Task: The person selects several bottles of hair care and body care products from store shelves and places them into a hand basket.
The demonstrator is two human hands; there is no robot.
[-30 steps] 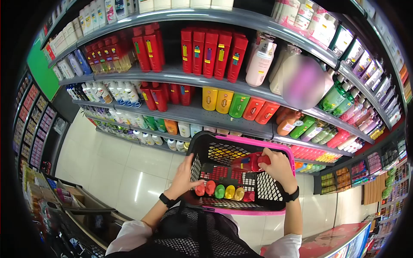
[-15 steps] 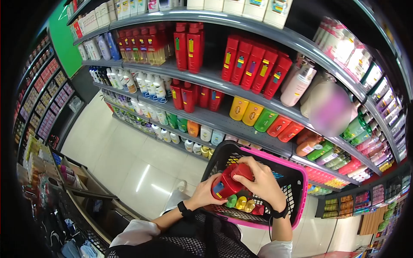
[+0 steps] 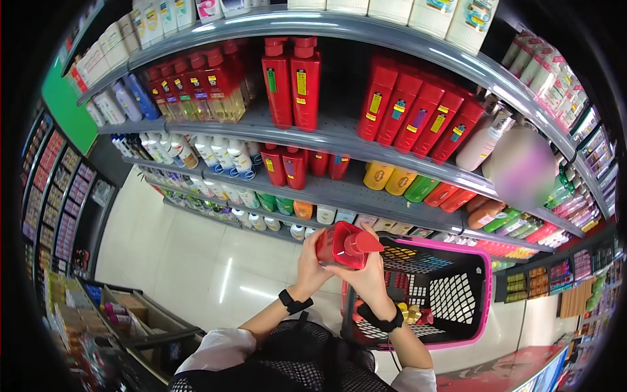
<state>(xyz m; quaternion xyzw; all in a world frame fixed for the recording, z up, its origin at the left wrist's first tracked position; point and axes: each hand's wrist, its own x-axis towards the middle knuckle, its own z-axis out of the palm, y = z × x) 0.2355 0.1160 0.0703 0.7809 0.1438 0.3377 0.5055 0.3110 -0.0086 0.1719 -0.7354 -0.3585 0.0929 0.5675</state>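
Note:
A red pump bottle (image 3: pixel 342 244) is held between both hands, over the left edge of a black basket with a pink rim (image 3: pixel 484 294). My left hand (image 3: pixel 312 266) wraps round its left side, and my right hand (image 3: pixel 367 274) grips its right side, close under the red pump head. Both wrists wear black bands. Inside the basket, yellow and red items (image 3: pixel 411 314) lie near the close side, partly hidden by my right forearm.
Curved grey shelves (image 3: pixel 313 136) ahead carry red bottles (image 3: pixel 305 88), yellow bottles (image 3: pixel 377 175) and white bottles. Another shelf unit (image 3: pixel 59 196) stands at the far left. Stacked goods (image 3: pixel 121 313) are at the lower left. Tiled floor (image 3: pixel 196 261) shows between.
Both hands have lifted the red bottle up out of the basket area, and it is now tilted differently. The basket appears further right, and the view has shifted.

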